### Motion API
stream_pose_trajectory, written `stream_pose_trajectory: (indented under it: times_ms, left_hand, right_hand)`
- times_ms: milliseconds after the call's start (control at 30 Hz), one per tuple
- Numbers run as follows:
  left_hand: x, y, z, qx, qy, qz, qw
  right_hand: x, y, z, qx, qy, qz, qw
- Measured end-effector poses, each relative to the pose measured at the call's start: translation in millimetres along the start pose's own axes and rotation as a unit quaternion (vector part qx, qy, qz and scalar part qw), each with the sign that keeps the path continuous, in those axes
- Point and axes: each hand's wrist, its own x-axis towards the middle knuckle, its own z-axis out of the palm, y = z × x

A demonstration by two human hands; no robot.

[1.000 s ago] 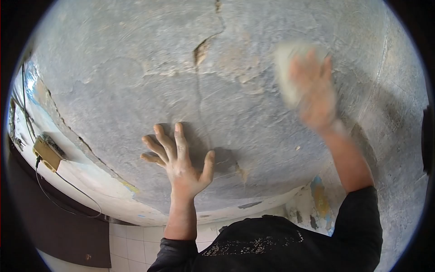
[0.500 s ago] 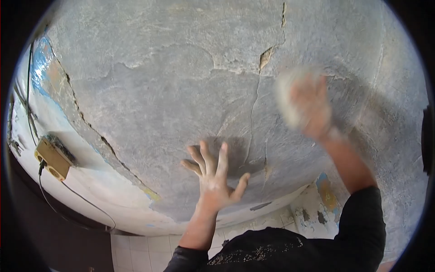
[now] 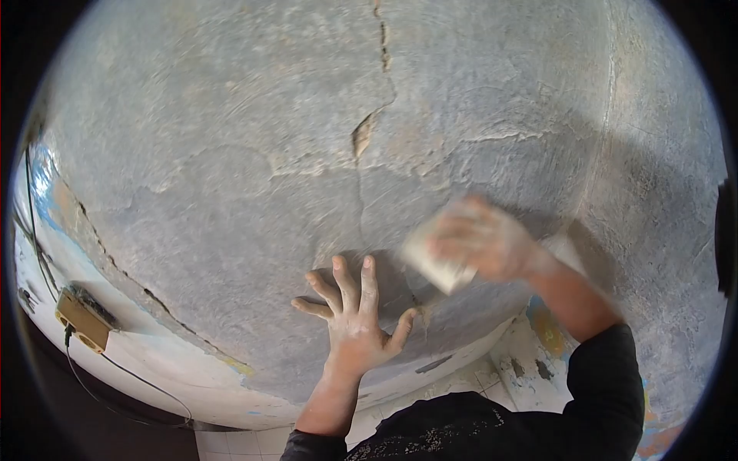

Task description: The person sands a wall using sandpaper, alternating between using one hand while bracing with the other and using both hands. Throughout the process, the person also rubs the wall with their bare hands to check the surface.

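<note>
A grey plastered wall (image 3: 223, 207) fills most of the view, with a long vertical crack running down its middle to a chipped hole (image 3: 361, 137). My left hand (image 3: 356, 313) lies against the lower wall, its dusty fingers spread and holding nothing. To its right, my right hand (image 3: 488, 240) is closed on a pale, flat pad (image 3: 438, 261) held against the wall surface. Motion blurs this hand and the pad, so its exact material cannot be made out.
A yellowish socket box (image 3: 83, 318) with a black plug and cables is at the lower left. Another crack runs diagonally beside it. White floor tiles (image 3: 242, 443) show at the bottom. At the right is a wall corner with peeling paint (image 3: 547, 329) below.
My right hand has moved down and to the left with the pad. The view has shifted, so the hole appears lower and further left. My left hand remains spread on the wall.
</note>
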Motion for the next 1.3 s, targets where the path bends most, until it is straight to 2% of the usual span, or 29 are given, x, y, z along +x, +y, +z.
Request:
stream_pose_trajectory:
  times_ms: [133,200,233,300,367,433,500,533,600,667,800,867,900,933,1000,1067,1100,1167,1233,1300]
  left_hand:
    - [15.6,13.0,5.4,0.032,0.004,-0.005,0.999]
    - [23.5,21.9,8.4,0.039,0.011,-0.017,0.999]
    - [25.6,26.8,10.5,0.043,0.025,-0.031,0.998]
    - [30.6,35.0,16.3,0.054,0.029,-0.039,0.997]
    - [35.8,42.0,24.2,0.063,0.057,-0.05,0.995]
    - [40.0,48.4,29.7,0.084,0.063,-0.057,0.993]
    - [45.5,53.4,35.1,0.05,0.103,-0.08,0.99]
    - [48.1,57.6,35.8,0.062,0.093,-0.086,0.99]
    - [53.4,65.0,41.0,0.067,0.099,-0.086,0.989]
    - [57.9,72.5,46.8,0.075,0.115,-0.093,0.986]
    - [61.9,73.5,59.4,0.116,0.154,-0.1,0.976]
    - [64.0,76.3,62.0,0.113,0.162,-0.107,0.974]
    - [65.4,77.5,62.8,0.112,0.17,-0.112,0.973]
    - [66.4,78.3,63.4,0.11,0.174,-0.112,0.972]
    - [66.5,77.1,64.6,0.118,0.173,-0.106,0.972]
    - [66.2,76.1,64.5,0.122,0.173,-0.104,0.972]
    - [66.0,75.8,64.7,0.125,0.174,-0.105,0.971]
    - [66.6,77.5,67.7,0.123,0.175,-0.107,0.971]
    - [66.4,77.2,67.4,0.127,0.182,-0.105,0.969]
    - [66.3,76.5,67.1,0.124,0.179,-0.1,0.971]
  right_hand:
    - [-7.4,40.7,-30.7,-0.058,0.049,0.035,0.997]
    - [-22.5,86.2,-60.4,-0.157,0.21,0.21,0.942]
    - [-29.4,89.0,-59.6,-0.154,0.21,0.214,0.941]
    - [-36.5,98.4,-57.5,-0.232,0.257,0.282,0.894]
    - [-41.5,62.1,-38.9,-0.132,0.177,0.189,0.957]
    - [-51.1,32.4,-7.0,-0.012,0.055,0.031,0.998]
    - [-58.1,48.5,-13.7,-0.027,0.093,0.044,0.994]
    - [-60.8,59.5,-21.7,-0.041,0.126,0.055,0.99]
    - [-74.9,98.6,-70.8,-0.14,0.181,0.169,0.959]
    - [-94.1,141.7,-74.6,-0.118,0.359,0.308,0.873]
    - [-97.3,104.4,-54.3,-0.1,0.323,0.279,0.899]
    - [-96.2,58.3,-33.2,0.01,0.146,0.145,0.979]
    - [-98.0,49.4,-29.0,0.066,0.055,0.076,0.993]
    - [-102.3,57.6,-31.6,0.067,0.059,0.08,0.993]
    - [-113.5,100.9,-45.7,0.012,0.211,0.186,0.96]
    - [-121.5,132.7,-55.9,-0.046,0.35,0.283,0.892]
    - [-123.2,136.0,-55.0,-0.048,0.348,0.284,0.892]
    - [-123.9,139.7,-50.9,-0.154,0.376,0.35,0.844]
    - [-95.0,93.0,-39.7,-0.048,0.333,0.295,0.894]
    - [-76.5,50.1,-15.9,0.05,0.2,0.128,0.97]
